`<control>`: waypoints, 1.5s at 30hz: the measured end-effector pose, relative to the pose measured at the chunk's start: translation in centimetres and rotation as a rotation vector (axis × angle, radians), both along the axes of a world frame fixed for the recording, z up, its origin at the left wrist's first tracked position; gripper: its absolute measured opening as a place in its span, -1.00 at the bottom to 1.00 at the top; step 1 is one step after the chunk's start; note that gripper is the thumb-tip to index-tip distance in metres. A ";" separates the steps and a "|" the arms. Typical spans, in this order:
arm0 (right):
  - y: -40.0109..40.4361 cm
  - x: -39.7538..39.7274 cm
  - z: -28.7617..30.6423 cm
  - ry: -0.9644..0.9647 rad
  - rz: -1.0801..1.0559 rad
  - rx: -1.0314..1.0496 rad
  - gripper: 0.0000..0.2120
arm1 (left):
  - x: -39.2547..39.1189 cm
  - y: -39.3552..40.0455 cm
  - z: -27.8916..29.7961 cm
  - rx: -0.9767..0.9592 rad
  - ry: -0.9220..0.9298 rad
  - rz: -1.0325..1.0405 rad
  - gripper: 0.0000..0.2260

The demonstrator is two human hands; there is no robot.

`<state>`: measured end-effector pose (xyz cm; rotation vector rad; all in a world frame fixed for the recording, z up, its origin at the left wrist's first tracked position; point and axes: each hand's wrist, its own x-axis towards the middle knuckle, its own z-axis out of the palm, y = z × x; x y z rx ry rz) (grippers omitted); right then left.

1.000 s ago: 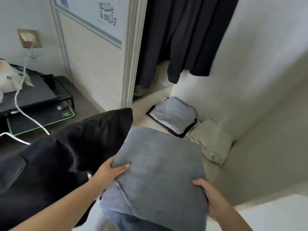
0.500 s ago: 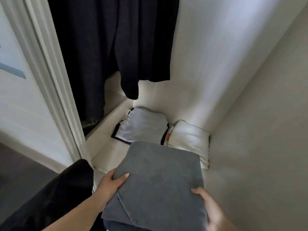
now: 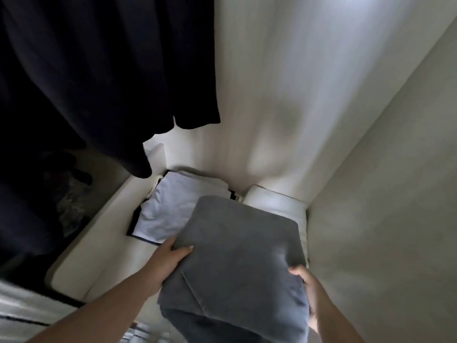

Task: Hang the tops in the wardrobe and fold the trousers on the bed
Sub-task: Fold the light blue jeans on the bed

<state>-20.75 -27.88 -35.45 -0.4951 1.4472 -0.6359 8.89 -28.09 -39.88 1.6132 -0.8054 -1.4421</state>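
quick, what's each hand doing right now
Left hand: grips the left edge of the folded grey trousers, thumb on top.
Right hand: grips the right edge of the same trousers.

folded trousers (image 3: 237, 256) before two stacks (image 3: 178, 209)

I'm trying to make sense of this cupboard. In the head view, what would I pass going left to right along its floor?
Pale blue folded pile → grey folded trousers, held by both hands → white folded pile → right side wall.
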 end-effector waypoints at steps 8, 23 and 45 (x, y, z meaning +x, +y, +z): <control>-10.9 -6.0 1.4 0.180 -0.075 -0.023 -0.79 | -5.4 -12.3 -0.6 -0.024 0.057 -0.196 -0.65; -21.0 -7.9 -10.4 0.659 0.002 -0.132 -0.64 | -11.1 -19.8 -14.7 0.079 -0.007 -0.234 -0.45; -26.8 -7.5 -22.4 1.343 0.523 -0.643 -0.17 | -15.0 -29.2 -20.0 -0.653 -1.157 -0.585 -0.29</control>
